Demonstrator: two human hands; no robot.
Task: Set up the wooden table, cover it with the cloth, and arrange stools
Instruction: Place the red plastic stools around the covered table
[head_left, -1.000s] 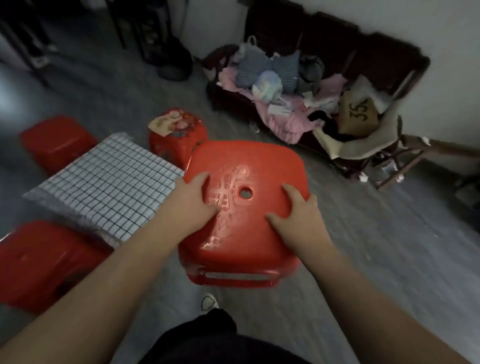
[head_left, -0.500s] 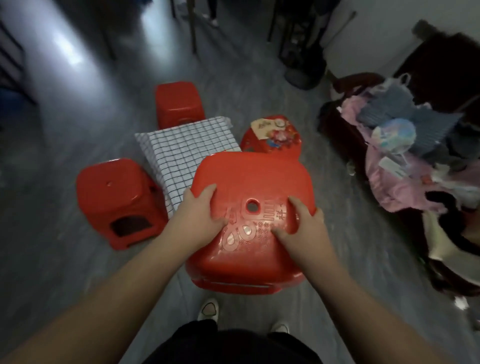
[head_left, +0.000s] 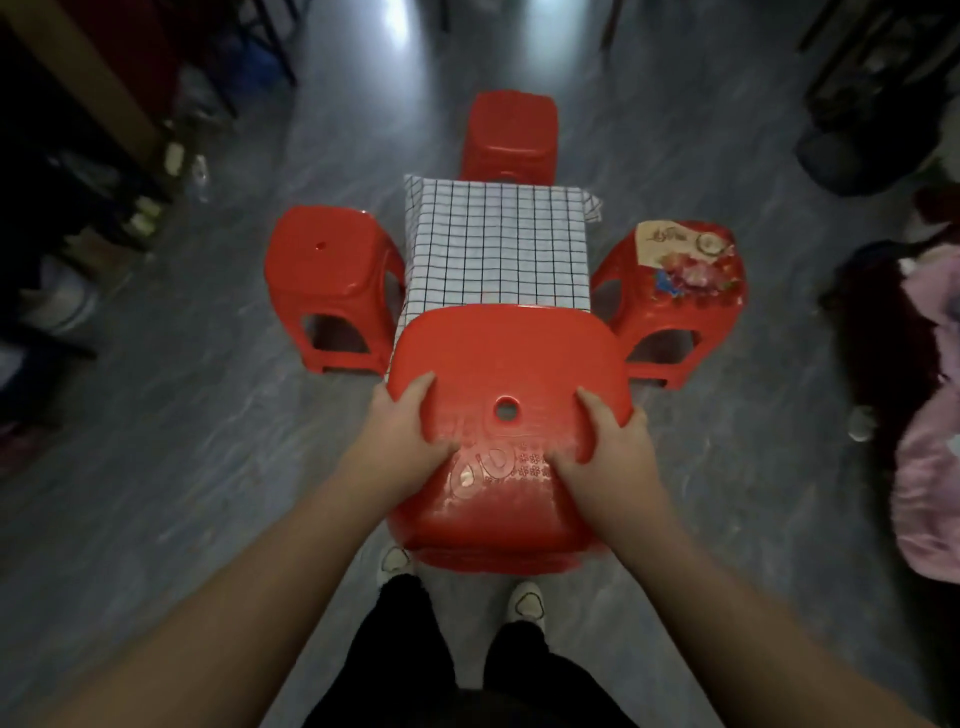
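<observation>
Stool in hand is moulded red plastic, so judge it light, stiff and hollow, with a glossy seat that could slide under a damp palm; it looks to be held up off the floor in front of you, its seat covering the near edge of the worktop. Your left grip clasps the left rim of the seat and your right grip clasps the right rim; each has a thumb and a finger laid on top, and the other fingers seem to curl under the edge, though you cannot see them. That two-sided hold at the rim is the sound one; the centre hole gives little purchase, and the legs below are hidden from you.

Checked cloth already covers the worktop; a far stool stands at its far edge, a left stool at its left edge, and a decorated stool at its right edge. The near edge is the one side with no stool standing at it, so the held one likely belongs there; lower it level, since a tilted leg could catch the hanging cloth; keep it just short of the cloth, and mind your shoes beneath it.
</observation>
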